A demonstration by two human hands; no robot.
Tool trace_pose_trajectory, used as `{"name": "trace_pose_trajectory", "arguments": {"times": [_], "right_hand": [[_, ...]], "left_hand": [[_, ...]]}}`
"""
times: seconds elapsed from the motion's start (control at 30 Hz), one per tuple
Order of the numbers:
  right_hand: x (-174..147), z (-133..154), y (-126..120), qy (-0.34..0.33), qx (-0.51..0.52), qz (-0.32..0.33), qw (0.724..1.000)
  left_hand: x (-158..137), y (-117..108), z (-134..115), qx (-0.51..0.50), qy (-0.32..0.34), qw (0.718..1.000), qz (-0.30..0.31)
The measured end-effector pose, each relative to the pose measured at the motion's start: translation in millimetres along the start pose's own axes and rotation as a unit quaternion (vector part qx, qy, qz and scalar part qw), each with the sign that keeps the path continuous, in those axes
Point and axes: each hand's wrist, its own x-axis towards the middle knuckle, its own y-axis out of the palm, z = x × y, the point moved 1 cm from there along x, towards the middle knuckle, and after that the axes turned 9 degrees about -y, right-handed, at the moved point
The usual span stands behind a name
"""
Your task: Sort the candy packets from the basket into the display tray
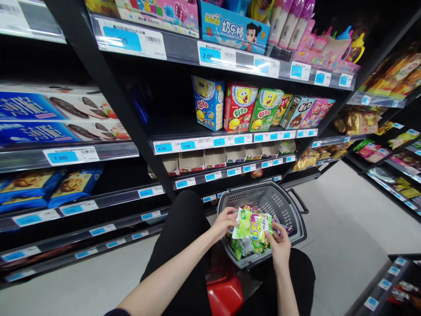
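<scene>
Between both hands I hold a green and white candy bag (252,225), its printed front facing up. My left hand (226,223) pinches the bag's left end, and my right hand (279,239) grips the right end with the thumb on top. Directly beneath is a grey plastic shopping basket (297,237) with a dark handle. More bags in green, purple and red lie inside it, partly covered by the held bag and my hands.
Shelves rise in front, carrying cartoon snack boxes (240,107) and, lower down, open cardboard display trays (215,159). Blue biscuit boxes (62,109) stand at the left. A red seat-like object (225,295) shows between my knees. Pale floor (342,219) stretches to the right.
</scene>
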Motion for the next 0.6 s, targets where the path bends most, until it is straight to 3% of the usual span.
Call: {"name": "trace_pose_trajectory", "arguments": {"times": [0.13, 0.27, 0.4, 0.5, 0.6], "right_hand": [[3.0, -12.5, -3.1, 0.04, 0.053, -0.02, 0.998], [4.4, -20.0, -10.2, 0.114, 0.127, -0.007, 0.985], [6.5, -20.6, -17.9, 0.126, 0.124, -0.038, 0.984], [9.5, -22.1, -22.6, 0.113, 0.082, -0.082, 0.987], [11.2, -25.2, -25.1, 0.103, 0.065, -0.071, 0.99]], "left_hand": [[-7.1, 0.6, 0.2, 0.037, -0.07, 0.995, 0.055], [-16.3, 4.2, 10.6, 0.126, -0.159, 0.969, 0.141], [-16.0, 7.9, 19.8, 0.195, -0.156, 0.95, 0.188], [-12.1, 8.8, 19.8, 0.208, -0.144, 0.949, 0.19], [-9.9, 8.0, 18.2, 0.214, -0.145, 0.95, 0.177]]}}
